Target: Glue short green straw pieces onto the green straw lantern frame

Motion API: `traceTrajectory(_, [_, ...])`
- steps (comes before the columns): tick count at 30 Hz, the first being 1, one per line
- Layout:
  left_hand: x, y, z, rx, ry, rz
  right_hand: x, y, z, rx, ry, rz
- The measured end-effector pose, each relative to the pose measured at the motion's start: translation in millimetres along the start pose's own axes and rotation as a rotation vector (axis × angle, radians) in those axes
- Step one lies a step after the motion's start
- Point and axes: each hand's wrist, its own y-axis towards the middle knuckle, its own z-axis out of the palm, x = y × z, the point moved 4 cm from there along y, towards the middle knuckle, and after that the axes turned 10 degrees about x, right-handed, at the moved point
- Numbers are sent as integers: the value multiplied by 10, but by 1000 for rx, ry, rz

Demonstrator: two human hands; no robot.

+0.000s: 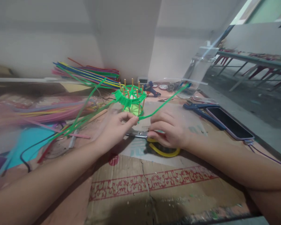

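My left hand is closed, thumb and forefinger pinching the end of a green pipe cleaner that slants up to the right. Just right of it, my right hand has its fingers curled; what they hold, if anything, is hidden. Partly under that hand lie scissors with yellow handles, blades pointing left. Right beyond my left hand stands a small basket-like piece of upright wooden sticks with green pipe cleaner wound round them over a light green base.
Bundled coloured pipe cleaners lie behind, left. Blue pliers and a phone are at right. A blue glue gun sits at the back near a clear pump bottle. Bagged strips and blue sheet cover the left.
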Motion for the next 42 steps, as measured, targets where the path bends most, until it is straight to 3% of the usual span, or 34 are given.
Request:
traceTrajectory(5, [-80, -53, -30, -103, -58, 24, -135, 54, 152, 78, 617, 495])
traceTrajectory(7, [-160, -75, -11, -81, 18, 60, -169, 71, 217, 74, 846, 575])
traceTrajectory(11, [-250, -95, 24, -33, 120, 112, -188, 70, 234, 16, 980, 578])
traceTrajectory(18, [-136, -80, 46, -52, -47, 10, -216, 18, 298, -100, 1124, 663])
traceTrajectory(22, [-154, -90, 64, -50, -33, -17, -207, 25, 338, -87, 1181, 682])
traceTrajectory(31, [-55, -68, 169, 88, -162, -6, -236, 5, 366, -106, 1327, 699])
traceTrajectory(42, [-12, -46, 137, 69, -175, -16, -242, 20, 371, -98, 1385, 643])
